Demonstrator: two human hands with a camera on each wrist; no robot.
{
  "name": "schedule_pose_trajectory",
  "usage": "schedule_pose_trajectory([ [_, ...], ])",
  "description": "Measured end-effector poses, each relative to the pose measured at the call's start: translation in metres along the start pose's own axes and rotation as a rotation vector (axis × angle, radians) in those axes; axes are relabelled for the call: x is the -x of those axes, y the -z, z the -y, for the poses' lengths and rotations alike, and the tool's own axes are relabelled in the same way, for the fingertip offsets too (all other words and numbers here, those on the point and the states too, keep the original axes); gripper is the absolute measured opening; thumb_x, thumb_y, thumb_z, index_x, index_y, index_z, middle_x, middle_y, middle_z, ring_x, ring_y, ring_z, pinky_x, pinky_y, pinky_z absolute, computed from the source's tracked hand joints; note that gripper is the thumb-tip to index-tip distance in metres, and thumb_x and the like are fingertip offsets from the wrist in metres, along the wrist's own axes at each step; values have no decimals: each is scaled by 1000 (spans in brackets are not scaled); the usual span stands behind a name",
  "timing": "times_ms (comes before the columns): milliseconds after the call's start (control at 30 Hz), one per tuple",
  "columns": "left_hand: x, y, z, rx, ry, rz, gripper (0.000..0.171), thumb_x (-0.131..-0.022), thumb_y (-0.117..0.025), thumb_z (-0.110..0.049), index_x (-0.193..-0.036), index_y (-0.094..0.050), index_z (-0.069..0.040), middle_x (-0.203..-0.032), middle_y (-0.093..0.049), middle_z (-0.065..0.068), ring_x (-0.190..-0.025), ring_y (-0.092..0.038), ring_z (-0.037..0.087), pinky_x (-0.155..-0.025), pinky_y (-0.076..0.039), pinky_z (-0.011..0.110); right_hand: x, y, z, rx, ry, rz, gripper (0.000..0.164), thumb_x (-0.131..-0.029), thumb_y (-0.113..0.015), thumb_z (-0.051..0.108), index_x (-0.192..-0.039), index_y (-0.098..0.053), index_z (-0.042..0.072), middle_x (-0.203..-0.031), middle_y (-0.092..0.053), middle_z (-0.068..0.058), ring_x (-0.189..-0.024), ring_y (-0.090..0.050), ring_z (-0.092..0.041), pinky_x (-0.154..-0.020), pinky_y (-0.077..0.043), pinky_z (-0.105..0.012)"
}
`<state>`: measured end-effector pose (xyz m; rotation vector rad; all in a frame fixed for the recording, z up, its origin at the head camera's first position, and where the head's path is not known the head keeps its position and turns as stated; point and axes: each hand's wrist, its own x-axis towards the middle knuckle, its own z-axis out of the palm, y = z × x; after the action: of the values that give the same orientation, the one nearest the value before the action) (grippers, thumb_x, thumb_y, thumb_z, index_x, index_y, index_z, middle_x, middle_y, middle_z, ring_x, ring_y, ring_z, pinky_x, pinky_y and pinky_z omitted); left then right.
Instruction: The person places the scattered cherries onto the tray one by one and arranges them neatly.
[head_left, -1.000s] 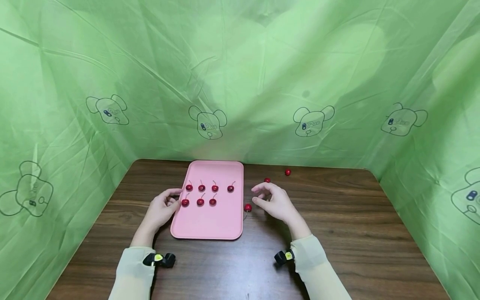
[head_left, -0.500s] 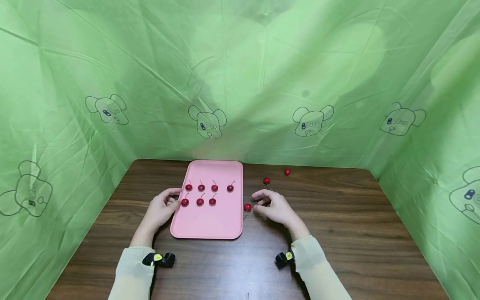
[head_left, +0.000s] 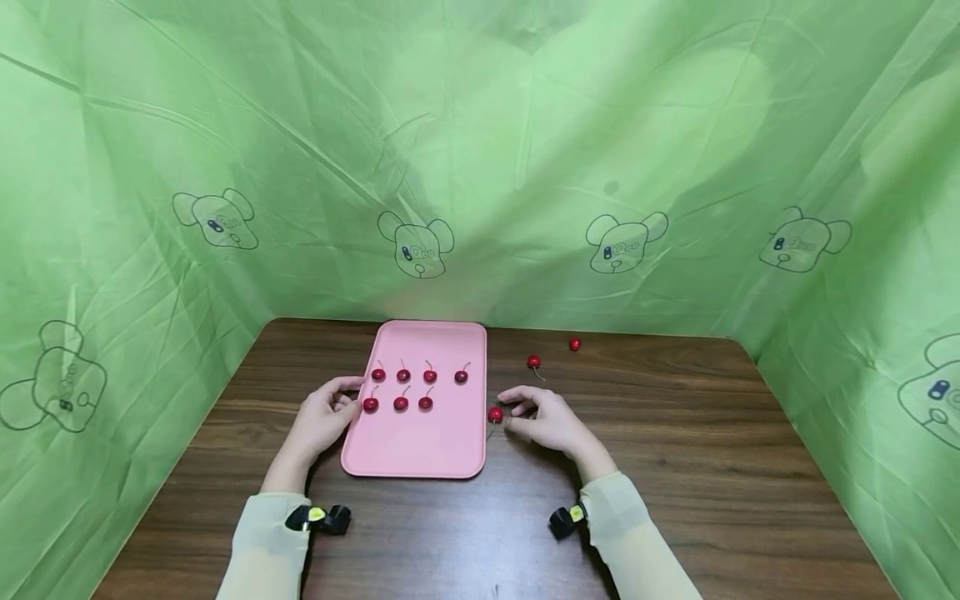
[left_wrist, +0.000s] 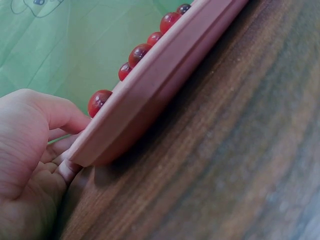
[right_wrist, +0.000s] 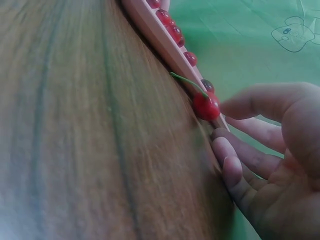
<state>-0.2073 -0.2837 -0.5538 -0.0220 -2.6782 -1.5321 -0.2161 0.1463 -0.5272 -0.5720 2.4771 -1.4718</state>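
In the head view a pink tray (head_left: 420, 450) lies on the table with several dark red cherries (head_left: 401, 404) on it in two rows, stems upward. My left hand (head_left: 318, 423) holds the tray's left rim; the left wrist view has the thumb (left_wrist: 70, 119) over the rim and other fingers against its outer side. Just beyond the right rim, a loose cherry (head_left: 495, 415) with a green stem (right_wrist: 186, 81) sits on the wood. Beside it, my right hand (head_left: 553, 423) has its fingers parted and bent, fingertips right at the cherry (right_wrist: 206, 106).
Two more cherries lie on the table at the back right, one nearer (head_left: 533, 362) and one farther (head_left: 575, 344). A green cloth (head_left: 517, 167) with printed bear outlines hangs behind and at both sides. Each sleeve bears a black wrist camera (head_left: 330, 520).
My right hand has moved down and slightly left to the loose cherry, uncovering the nearer back cherry and its stem. The left hand and the tray have stayed in place.
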Motion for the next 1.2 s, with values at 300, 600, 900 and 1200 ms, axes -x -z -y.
schedule_pose_trajectory([
  [300, -1, -2, 1, -5, -1, 4, 38, -102, -72, -6, -140, -70, -6, -104, -71, 13, -89, -62, 23, -72, -53, 24, 2, -3, -5, -6, -10, -4, 39, -91, -81, 6, -130, -77, 11, -120, -75, -7, -98, -67, -19, -72, -55, -29],
  [600, 0, -1, 0, -2, 2, 4, 38, -103, -71, -5, -141, -69, -6, -102, -70, 12, -88, -62, 22, -70, -52, 25, 1, -9, -1, 4, 19, 9, 41, -91, -82, 5, -131, -77, 12, -104, -74, -8, -89, -65, -17, -66, -52, -27],
  [900, 1, 0, 0, 5, -2, 2, 39, -103, -70, -5, -142, -69, -6, -105, -70, 14, -88, -62, 22, -70, -52, 24, -2, -13, -2, 51, 57, 17, 35, -94, -80, 5, -129, -78, 10, -98, -74, -2, -84, -65, -13, -69, -52, -27],
  [1200, 1, 1, -1, 1, -7, 2, 39, -102, -70, -5, -141, -69, -6, -105, -69, 14, -88, -62, 24, -71, -52, 25, -3, -14, 0, 78, 65, 9, 29, -95, -81, 8, -124, -80, 11, -102, -75, -1, -85, -66, -12, -72, -52, -27],
])
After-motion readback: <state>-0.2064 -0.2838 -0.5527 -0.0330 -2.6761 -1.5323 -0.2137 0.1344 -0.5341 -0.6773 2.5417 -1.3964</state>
